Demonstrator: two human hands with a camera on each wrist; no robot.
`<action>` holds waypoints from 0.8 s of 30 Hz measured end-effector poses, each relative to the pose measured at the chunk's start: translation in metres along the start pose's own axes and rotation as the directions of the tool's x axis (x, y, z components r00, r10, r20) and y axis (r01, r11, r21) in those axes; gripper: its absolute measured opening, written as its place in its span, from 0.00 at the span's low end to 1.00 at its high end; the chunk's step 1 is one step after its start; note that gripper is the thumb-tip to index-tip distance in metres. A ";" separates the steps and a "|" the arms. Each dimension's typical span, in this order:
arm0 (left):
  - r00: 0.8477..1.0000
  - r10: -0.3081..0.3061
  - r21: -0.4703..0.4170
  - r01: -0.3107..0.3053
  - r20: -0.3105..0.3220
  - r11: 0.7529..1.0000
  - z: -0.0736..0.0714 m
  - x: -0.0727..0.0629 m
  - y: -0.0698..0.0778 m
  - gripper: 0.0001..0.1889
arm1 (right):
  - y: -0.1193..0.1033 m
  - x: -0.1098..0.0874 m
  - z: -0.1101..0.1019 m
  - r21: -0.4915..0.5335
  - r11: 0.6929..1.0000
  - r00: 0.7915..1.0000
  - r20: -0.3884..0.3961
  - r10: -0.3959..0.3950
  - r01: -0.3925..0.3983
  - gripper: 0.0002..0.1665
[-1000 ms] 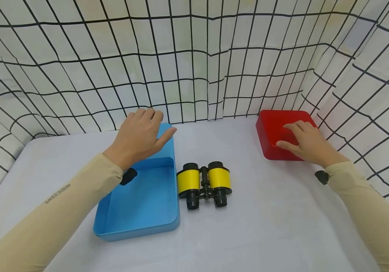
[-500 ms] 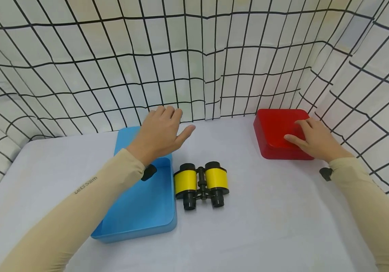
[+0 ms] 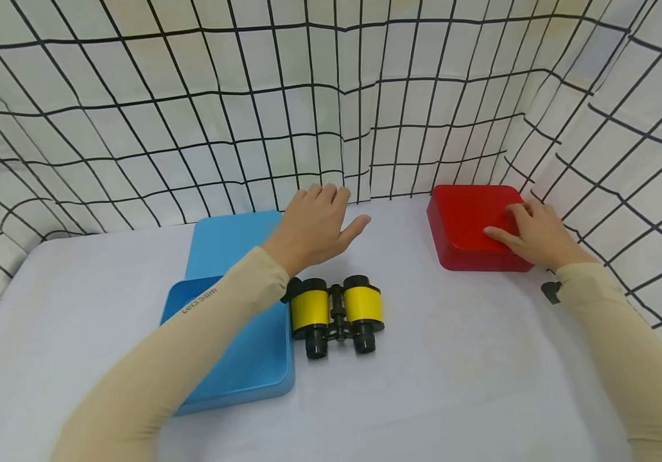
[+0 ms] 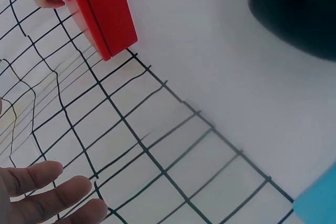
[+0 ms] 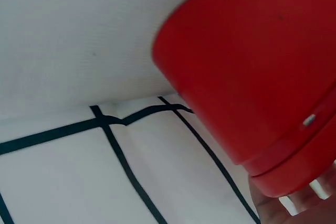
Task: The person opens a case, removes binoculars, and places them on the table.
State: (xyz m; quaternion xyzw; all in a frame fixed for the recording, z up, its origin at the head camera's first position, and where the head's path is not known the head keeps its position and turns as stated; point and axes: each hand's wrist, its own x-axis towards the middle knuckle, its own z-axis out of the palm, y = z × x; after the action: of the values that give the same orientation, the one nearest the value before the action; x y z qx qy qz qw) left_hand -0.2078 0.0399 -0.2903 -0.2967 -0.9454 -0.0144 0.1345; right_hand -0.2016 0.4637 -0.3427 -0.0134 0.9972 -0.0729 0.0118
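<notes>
My right hand (image 3: 539, 237) grips the right side of a closed red box (image 3: 469, 224), thumb over its lid. The right wrist view shows the fingers (image 5: 304, 203) curled at the box's lid edge, below a seam. My left hand (image 3: 319, 224) holds nothing, its fingers loosely extended, and hovers just beyond the binoculars (image 3: 362, 305). These are yellow and black and lie with eyepieces toward me. Left of them sits a blue box (image 3: 261, 366) with its lid (image 3: 226, 240) folded back; my left forearm hides part of its inside.
A white cloth (image 3: 435, 372) covers the table. White walls with a black grid (image 3: 284, 109) rise behind the boxes and along the right, close beside the red box and my right hand.
My left hand has swept right, from over the blue box's lid to beyond the binoculars. My right hand has slid to the red box's right side and closed on it.
</notes>
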 end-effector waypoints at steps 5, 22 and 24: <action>1.000 0.015 -0.006 -0.015 0.017 1.000 0.012 0.009 0.013 0.35 | -0.002 0.006 0.001 0.025 1.000 1.000 0.027 0.008 -0.008 0.59; 0.997 0.074 -0.039 -0.073 0.025 0.997 0.040 0.039 0.063 0.30 | -0.006 -0.004 0.008 0.051 0.998 0.999 0.018 0.032 -0.033 0.55; 0.996 0.076 -0.043 -0.074 0.043 0.996 0.042 0.044 0.070 0.30 | -0.007 -0.007 0.008 0.051 0.998 0.999 0.020 0.027 -0.028 0.55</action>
State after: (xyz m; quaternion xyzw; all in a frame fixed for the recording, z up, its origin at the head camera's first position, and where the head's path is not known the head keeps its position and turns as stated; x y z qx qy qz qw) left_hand -0.2127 0.1264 -0.3225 -0.3349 -0.9358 -0.0220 0.1075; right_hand -0.1945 0.4555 -0.3492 0.0000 0.9949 -0.0983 0.0228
